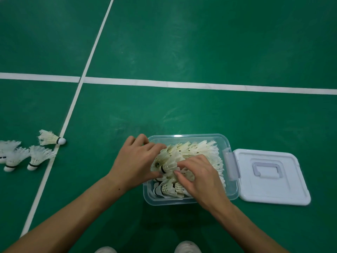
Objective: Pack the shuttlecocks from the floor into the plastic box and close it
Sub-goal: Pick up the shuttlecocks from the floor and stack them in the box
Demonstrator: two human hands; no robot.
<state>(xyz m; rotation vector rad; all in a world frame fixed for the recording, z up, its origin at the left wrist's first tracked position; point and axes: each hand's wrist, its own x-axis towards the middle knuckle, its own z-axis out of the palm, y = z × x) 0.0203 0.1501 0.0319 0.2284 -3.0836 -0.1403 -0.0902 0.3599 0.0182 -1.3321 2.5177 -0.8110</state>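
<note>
Both hands settle a shuttlecock into the nearly full box.

The left hand (135, 161) and right hand (197, 177) pinch one shuttlecock (166, 164) with curled fingers above the pile in the box (184, 202). It would best go cork-first, nested into a neighbour, so the feathers stay uncrushed. Four loose shuttlecocks (34, 154) remain on the floor well left; the lid (284, 190) lies open at the right.

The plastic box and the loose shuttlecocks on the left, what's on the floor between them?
Head view: only bare green floor and a white court line beside the loose shuttlecocks; the left hand reaches over the plastic box.
</note>
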